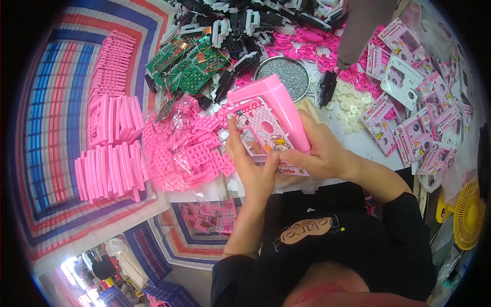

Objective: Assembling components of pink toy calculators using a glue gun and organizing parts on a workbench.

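Observation:
Both hands hold a pink plastic casing point(288, 110) above the near edge of the table. A printed panel point(262, 122) with cartoon figures and a round hole lies against its face. My left hand point(254, 171) supports the near left side, thumb and fingers closed around the edge. From the right, my right hand point(323, 146) wraps around the casing with its thumb on the lower part of the panel. The casing hides some of the fingers. Just beyond it stands a round metal dish of small screws point(286, 74).
Left of my hands lie pink keypads point(192, 153), with rows of pink plastic shells point(110, 171) further left. Green circuit boards point(186, 64), black parts point(232, 43) and pink cords point(312, 43) fill the back. Cream discs point(353, 110) and printed panels point(417, 128) lie to the right.

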The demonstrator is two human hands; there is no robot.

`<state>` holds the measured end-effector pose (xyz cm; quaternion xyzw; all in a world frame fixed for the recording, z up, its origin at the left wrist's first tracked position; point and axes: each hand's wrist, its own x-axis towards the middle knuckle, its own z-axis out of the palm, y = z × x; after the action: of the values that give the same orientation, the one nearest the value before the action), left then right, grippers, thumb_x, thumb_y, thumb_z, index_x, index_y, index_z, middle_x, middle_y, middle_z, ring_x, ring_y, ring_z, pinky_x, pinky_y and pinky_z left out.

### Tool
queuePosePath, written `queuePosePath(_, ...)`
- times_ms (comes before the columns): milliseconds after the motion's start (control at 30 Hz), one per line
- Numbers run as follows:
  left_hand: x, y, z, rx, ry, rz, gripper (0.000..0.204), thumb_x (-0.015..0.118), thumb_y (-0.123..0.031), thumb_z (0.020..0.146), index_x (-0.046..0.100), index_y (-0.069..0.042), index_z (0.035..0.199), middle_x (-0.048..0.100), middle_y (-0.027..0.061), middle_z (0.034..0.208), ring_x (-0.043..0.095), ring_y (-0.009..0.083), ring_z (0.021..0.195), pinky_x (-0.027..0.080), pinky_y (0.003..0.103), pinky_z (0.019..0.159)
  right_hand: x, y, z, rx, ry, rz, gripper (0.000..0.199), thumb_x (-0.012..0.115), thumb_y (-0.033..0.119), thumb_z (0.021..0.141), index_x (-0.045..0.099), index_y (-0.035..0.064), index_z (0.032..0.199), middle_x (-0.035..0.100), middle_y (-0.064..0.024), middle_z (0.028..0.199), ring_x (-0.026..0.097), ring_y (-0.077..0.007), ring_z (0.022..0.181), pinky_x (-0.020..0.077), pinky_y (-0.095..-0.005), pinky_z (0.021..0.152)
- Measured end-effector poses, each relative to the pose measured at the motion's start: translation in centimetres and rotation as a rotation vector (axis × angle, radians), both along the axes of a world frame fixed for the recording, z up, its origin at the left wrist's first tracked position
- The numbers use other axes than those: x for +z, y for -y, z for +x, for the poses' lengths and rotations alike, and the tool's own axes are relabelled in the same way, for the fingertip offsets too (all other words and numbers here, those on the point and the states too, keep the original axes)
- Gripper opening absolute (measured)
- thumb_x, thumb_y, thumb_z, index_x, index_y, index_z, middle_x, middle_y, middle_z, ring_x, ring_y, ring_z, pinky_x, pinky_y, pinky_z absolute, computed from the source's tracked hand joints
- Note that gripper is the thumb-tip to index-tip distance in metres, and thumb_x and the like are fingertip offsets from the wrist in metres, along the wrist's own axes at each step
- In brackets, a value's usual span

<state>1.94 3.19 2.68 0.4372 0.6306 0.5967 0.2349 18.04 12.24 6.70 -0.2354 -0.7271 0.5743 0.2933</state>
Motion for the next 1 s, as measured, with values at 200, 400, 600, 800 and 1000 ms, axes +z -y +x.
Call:
queuePosePath(200, 0.4, 0.9, 0.2, 0.012, -0.298, -0.129, 0.111, 0.084, -0.030, 0.077, 0.018, 0.000, 0.161, 0.037, 0.0197, 0.138, 0.042, 0.0340, 0.123, 0.039, 0.041, 0.104, 1.1, -1.4, 0.8, 0.158, 0.056, 0.070, 0.080, 0.077, 0.032, 0.089, 0.035, 0.0003, 0.149, 0.069, -0.0192, 0.118, 0.069, -0.0285, 0.104, 0.0527, -0.0372, 0.090)
queuePosePath(400, 1.5, 1.2, 0.1, -0.015, -0.476, -0.135, 0.114, 0.088, -0.025, 0.074, 0.018, -0.001, 0.161, 0.040, 0.0197, 0.131, 0.043, 0.0315, 0.112, 0.039, 0.041, 0.099, -1.6, -0.4, 0.8, 0.181, -0.169, -0.295, 0.090, 0.077, 0.015, 0.087, 0.023, 0.0018, 0.157, 0.054, -0.0155, 0.142, 0.054, -0.0219, 0.128, 0.0437, -0.0373, 0.108)
queuePosePath(600, 2.3, 1.5, -1.2, -0.066, -0.533, -0.173, 0.112, 0.088, -0.024, 0.075, 0.019, 0.003, 0.159, 0.042, 0.0202, 0.127, 0.043, 0.0326, 0.110, 0.039, 0.043, 0.099, -1.2, -0.6, 1.0, 0.216, -0.084, -0.161, 0.092, 0.077, 0.011, 0.087, 0.021, 0.0018, 0.159, 0.048, -0.0147, 0.147, 0.050, -0.0210, 0.132, 0.0419, -0.0369, 0.110)
queuePosePath(800, 1.2, 1.6, -0.2, -0.066, -0.423, -0.185, 0.109, 0.086, -0.026, 0.078, 0.019, 0.004, 0.159, 0.041, 0.0225, 0.132, 0.042, 0.0341, 0.116, 0.038, 0.043, 0.101, -2.2, -0.2, 0.1, 0.263, -0.287, -0.429, 0.092, 0.078, 0.016, 0.087, 0.021, 0.0003, 0.158, 0.046, -0.0136, 0.148, 0.049, -0.0195, 0.132, 0.0424, -0.0362, 0.109)
queuePosePath(1000, 2.3, 1.1, -1.0, -0.100, -0.469, -0.236, 0.108, 0.085, -0.025, 0.078, 0.019, 0.003, 0.159, 0.041, 0.0216, 0.131, 0.042, 0.0343, 0.116, 0.038, 0.044, 0.102, -1.6, -1.3, 1.4, 0.246, -0.134, -0.226, 0.090, 0.079, 0.023, 0.088, 0.025, -0.0010, 0.156, 0.051, -0.0147, 0.144, 0.051, -0.0205, 0.129, 0.0442, -0.0356, 0.106)
